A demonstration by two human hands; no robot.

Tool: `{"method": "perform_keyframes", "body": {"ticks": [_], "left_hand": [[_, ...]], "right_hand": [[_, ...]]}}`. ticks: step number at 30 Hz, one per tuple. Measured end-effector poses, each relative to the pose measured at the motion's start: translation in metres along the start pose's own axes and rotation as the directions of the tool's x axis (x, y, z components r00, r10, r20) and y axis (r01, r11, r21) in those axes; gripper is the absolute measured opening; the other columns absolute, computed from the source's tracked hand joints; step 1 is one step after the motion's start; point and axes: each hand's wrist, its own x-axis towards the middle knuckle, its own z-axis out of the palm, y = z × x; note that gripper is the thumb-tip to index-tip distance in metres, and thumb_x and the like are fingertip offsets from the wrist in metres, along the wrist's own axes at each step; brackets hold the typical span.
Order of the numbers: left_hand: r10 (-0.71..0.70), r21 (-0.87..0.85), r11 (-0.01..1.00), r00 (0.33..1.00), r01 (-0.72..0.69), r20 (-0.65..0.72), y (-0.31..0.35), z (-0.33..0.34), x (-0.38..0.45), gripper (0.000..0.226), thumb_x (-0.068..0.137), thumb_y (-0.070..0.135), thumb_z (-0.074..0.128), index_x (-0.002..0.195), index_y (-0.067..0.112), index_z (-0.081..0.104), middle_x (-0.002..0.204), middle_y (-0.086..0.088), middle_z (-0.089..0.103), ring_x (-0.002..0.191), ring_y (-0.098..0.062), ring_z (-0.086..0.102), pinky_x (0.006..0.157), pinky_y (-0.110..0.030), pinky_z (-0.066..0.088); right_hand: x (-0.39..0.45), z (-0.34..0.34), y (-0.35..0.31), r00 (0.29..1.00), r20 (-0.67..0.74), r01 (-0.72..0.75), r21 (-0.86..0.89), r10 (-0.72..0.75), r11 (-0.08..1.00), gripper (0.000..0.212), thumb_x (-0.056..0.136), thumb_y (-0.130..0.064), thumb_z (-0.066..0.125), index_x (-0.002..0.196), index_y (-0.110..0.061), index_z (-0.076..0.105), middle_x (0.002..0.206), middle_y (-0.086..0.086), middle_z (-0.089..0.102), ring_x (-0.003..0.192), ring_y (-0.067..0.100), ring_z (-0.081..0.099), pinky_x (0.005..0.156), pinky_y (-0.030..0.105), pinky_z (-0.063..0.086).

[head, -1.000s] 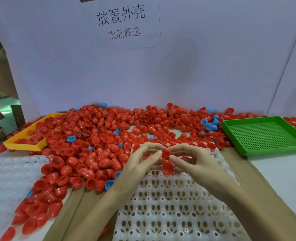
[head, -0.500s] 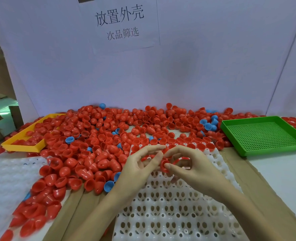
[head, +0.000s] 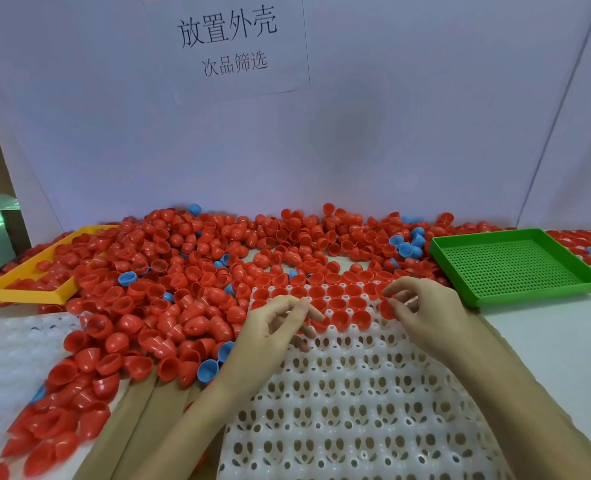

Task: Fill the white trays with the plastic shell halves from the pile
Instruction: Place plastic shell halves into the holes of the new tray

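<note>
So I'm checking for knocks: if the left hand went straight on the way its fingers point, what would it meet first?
The left hand points up and right across the white tray. Its fingertips look already at a red shell half in the third row; depth is unclear.

We hold both hands low and forward, forearms converging from below. Our left hand [head: 276, 327] is palm-down with fingers [head: 309, 311] loosely extended and spread toward the right one. Our right hand [head: 422, 310], apart from the left, curls its fingers [head: 396, 291], thumb and forefinger pinched together.
</note>
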Motion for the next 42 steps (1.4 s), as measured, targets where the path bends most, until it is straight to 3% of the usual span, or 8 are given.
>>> {"method": "perform_keyframes", "body": {"ticks": [15, 17, 20, 22, 26, 30, 35, 42], "left_hand": [[0.071, 0.182, 0.981, 0.996, -0.061, -0.049, -0.01, -0.006, 0.047, 0.018, 0.107, 0.016, 0.056, 0.107, 0.014, 0.074, 0.096, -0.006, 0.074, 0.076, -0.025, 0.073, 0.07, -0.03, 0.061], [-0.004, 0.071, 0.997, 0.991, 0.014, -0.133, -0.011, -0.011, 0.076, 0.017, 0.106, 0.008, 0.056, 0.109, 0.009, 0.073, 0.099, -0.011, 0.073, 0.077, -0.026, 0.073, 0.069, -0.027, 0.061], [-0.302, -0.409, 0.888, 0.938, 0.211, -0.17, -0.007, -0.023, 0.12, 0.016, 0.103, 0.001, 0.058, 0.108, -0.003, 0.072, 0.089, -0.014, 0.072, 0.072, -0.018, 0.074, 0.061, -0.022, 0.059], [-0.395, -0.461, 0.849, 0.89, 0.259, -0.227, -0.009, -0.032, 0.147, 0.012, 0.1, -0.001, 0.06, 0.104, -0.004, 0.071, 0.081, -0.012, 0.07, 0.065, -0.018, 0.072, 0.056, -0.022, 0.057], [-0.181, 0.161, 0.956, 0.926, 0.245, -0.332, -0.026, -0.036, 0.184, 0.014, 0.102, 0.008, 0.059, 0.104, 0.009, 0.073, 0.092, -0.004, 0.07, 0.071, -0.017, 0.067, 0.066, -0.029, 0.057], [0.067, 0.802, 0.595, 0.998, -0.046, 0.007, -0.036, -0.031, 0.205, 0.023, 0.104, 0.025, 0.06, 0.115, 0.015, 0.078, 0.126, -0.001, 0.065, 0.124, -0.019, 0.055, 0.103, -0.033, 0.045], [-0.223, 0.903, 0.425, 0.96, -0.061, 0.17, -0.045, -0.008, 0.223, 0.047, 0.113, 0.038, 0.039, 0.144, 0.01, 0.061, 0.173, -0.004, 0.021, 0.157, -0.028, 0.024, 0.127, -0.055, 0.021], [-0.028, 0.856, 0.513, 0.995, -0.066, 0.094, -0.049, -0.019, 0.214, 0.057, 0.109, 0.027, 0.052, 0.157, -0.002, 0.039, 0.17, -0.009, 0.026, 0.155, -0.027, 0.03, 0.127, -0.044, 0.026]], "right_hand": [[0.003, 0.009, 0.005, 0.999, 0.033, 0.038, -0.063, -0.036, 0.997, 0.017, 0.099, -0.015, 0.067, 0.103, -0.026, 0.08, 0.103, -0.008, 0.064, 0.084, 0.005, 0.062, 0.078, 0.022, 0.051], [0.004, 0.009, 0.007, 0.999, 0.017, 0.041, -0.051, -0.041, 0.998, 0.018, 0.099, -0.014, 0.066, 0.102, -0.025, 0.08, 0.098, -0.012, 0.061, 0.08, 0.0, 0.058, 0.07, 0.015, 0.044], [0.005, 0.01, 0.008, 0.999, 0.015, 0.043, -0.033, -0.042, 0.999, 0.018, 0.098, -0.013, 0.065, 0.101, -0.025, 0.079, 0.097, -0.011, 0.064, 0.079, -0.002, 0.058, 0.067, 0.011, 0.041], [0.005, 0.009, 0.008, 0.999, 0.019, 0.044, -0.025, -0.044, 0.999, 0.018, 0.099, -0.015, 0.065, 0.102, -0.024, 0.079, 0.1, -0.008, 0.066, 0.081, 0.001, 0.06, 0.071, 0.019, 0.048], [0.003, 0.008, 0.006, 0.998, 0.034, 0.044, -0.025, -0.043, 0.999, 0.019, 0.101, -0.016, 0.062, 0.1, -0.027, 0.078, 0.101, -0.008, 0.064, 0.085, 0.003, 0.06, 0.08, 0.027, 0.053], [0.003, 0.008, 0.006, 0.998, 0.044, 0.035, -0.015, -0.034, 0.999, 0.021, 0.101, -0.016, 0.061, 0.099, -0.029, 0.078, 0.101, -0.008, 0.064, 0.087, 0.002, 0.059, 0.085, 0.031, 0.054], [0.003, 0.011, 0.008, 0.998, 0.017, 0.06, -0.016, -0.06, 0.998, 0.02, 0.1, -0.017, 0.062, 0.096, -0.029, 0.078, 0.089, -0.017, 0.062, 0.083, -0.003, 0.056, 0.074, 0.024, 0.049], [0.003, 0.016, 0.012, 0.996, -0.012, 0.089, -0.015, -0.089, 0.996, 0.018, 0.1, -0.018, 0.063, 0.094, -0.029, 0.077, 0.08, -0.02, 0.056, 0.081, -0.006, 0.052, 0.065, 0.012, 0.036]]}}
